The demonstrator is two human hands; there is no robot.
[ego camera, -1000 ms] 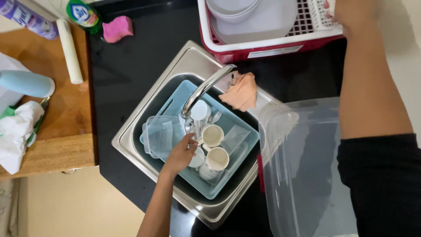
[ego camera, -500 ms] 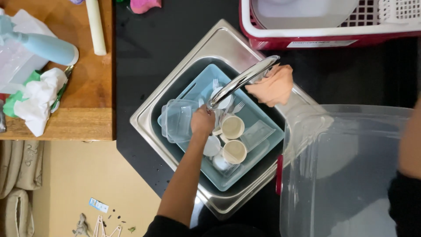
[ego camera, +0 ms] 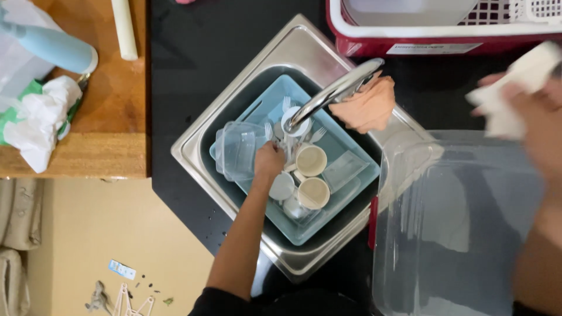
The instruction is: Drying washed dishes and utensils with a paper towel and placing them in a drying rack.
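Observation:
My left hand (ego camera: 268, 161) reaches down into a pale blue basin (ego camera: 351, 186) set in the steel sink (ego camera: 208, 126). Its fingers are curled among white forks and other cutlery (ego camera: 285, 133) beside a clear plastic container (ego camera: 237, 151). Two cream cups (ego camera: 310, 175) stand just right of the hand, under the curved tap (ego camera: 333, 93). My right hand (ego camera: 541, 126), blurred at the right edge, grips a white cloth (ego camera: 515, 90) above a large clear plastic tub (ego camera: 456, 228).
An orange rag (ego camera: 367, 106) lies on the sink rim behind the tap. A red and white dish rack (ego camera: 445, 26) stands at the back. To the left, a wooden board (ego camera: 88, 123) carries a blue bottle (ego camera: 55, 50), a white candle-like stick (ego camera: 124, 29) and crumpled bags (ego camera: 35, 120).
The camera has shifted left and down, so the sink sits nearer the middle. My right hand has come back into view from the dish rack, holding the white cloth. My left hand stays in the basin.

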